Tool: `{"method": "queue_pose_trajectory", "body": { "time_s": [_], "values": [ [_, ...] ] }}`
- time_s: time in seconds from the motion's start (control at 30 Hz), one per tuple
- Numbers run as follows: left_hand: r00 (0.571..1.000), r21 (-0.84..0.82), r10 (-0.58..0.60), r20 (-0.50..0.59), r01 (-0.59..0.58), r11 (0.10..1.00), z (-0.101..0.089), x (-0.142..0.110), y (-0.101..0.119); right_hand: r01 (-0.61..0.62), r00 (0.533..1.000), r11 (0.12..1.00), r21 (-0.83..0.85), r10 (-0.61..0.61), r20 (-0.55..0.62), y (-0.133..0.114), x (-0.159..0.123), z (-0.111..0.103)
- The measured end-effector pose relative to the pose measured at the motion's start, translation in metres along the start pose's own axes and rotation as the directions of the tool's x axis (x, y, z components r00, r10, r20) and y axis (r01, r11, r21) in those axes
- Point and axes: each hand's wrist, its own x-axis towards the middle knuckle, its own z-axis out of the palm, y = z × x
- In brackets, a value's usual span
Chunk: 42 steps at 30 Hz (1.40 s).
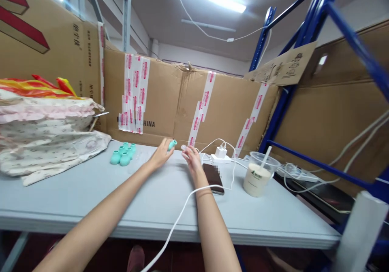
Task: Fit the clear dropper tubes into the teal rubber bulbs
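Observation:
My left hand point(162, 154) is closed around a teal rubbery bulb-like piece point(172, 144), its narrow open end pointing right. Close beside it, my right hand point(192, 158) pinches a small clear plastic piece point(184, 147), whose exact kind is too small to make out. The two pieces are apart. Several more teal bulb-like pieces point(124, 158) with short necks stand grouped on the table left of my hands. Some faint clear pieces point(138, 157) lie beside that group.
The grey table point(158, 207) holds a dark phone point(213, 178), a white charger point(221, 152) and a drink cup with straw point(257, 179). A white cable point(182, 215) crosses my right forearm. Floral cloth point(54, 142) lies left. Cardboard point(164, 98) and a blue frame point(267, 114) bound the table.

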Motion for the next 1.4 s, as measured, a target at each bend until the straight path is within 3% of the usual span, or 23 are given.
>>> {"method": "queue_pose_trajectory", "body": {
  "time_s": [0.1, 0.23, 0.4, 0.63, 0.83, 1.0, 1.13, 1.4],
  "values": [
    [0.988, -0.008, -0.02, 0.15, 0.022, 1.0, 0.018, -0.014, -0.008, 0.002, 0.996, 0.998, -0.065, 0.004, 0.092, 0.003, 0.001, 0.0],
    [0.965, 0.009, -0.061, 0.254, 0.061, 0.998, 0.015, -0.028, -0.014, -0.005, 0.983, 0.987, -0.16, 0.034, 0.18, 0.006, -0.003, 0.005],
    [0.974, 0.077, -0.109, 0.201, 0.095, 0.992, 0.009, -0.027, -0.014, -0.014, 0.977, 0.974, -0.225, 0.061, 0.206, 0.002, -0.008, 0.004],
    [0.969, 0.22, -0.022, 0.246, -0.034, 0.975, 0.003, -0.028, -0.018, -0.093, 0.947, 0.939, -0.332, 0.186, 0.26, 0.001, -0.008, -0.002],
    [0.96, 0.206, 0.017, 0.279, -0.077, 0.976, -0.001, -0.027, -0.014, -0.098, 0.918, 0.914, -0.393, 0.236, 0.318, -0.006, -0.009, -0.006],
    [0.935, 0.249, 0.067, 0.347, -0.16, 0.955, -0.001, -0.028, -0.014, -0.089, 0.892, 0.891, -0.446, 0.27, 0.362, -0.009, -0.011, -0.007],
    [0.89, 0.261, 0.089, 0.447, -0.225, 0.939, 0.004, -0.031, -0.014, -0.1, 0.853, 0.856, -0.507, 0.336, 0.4, -0.004, -0.012, -0.01],
    [0.907, 0.236, 0.058, 0.417, -0.17, 0.957, 0.009, -0.034, -0.021, 0.024, 0.878, 0.812, -0.583, 0.262, 0.4, 0.003, -0.009, -0.008]
  ]
}}
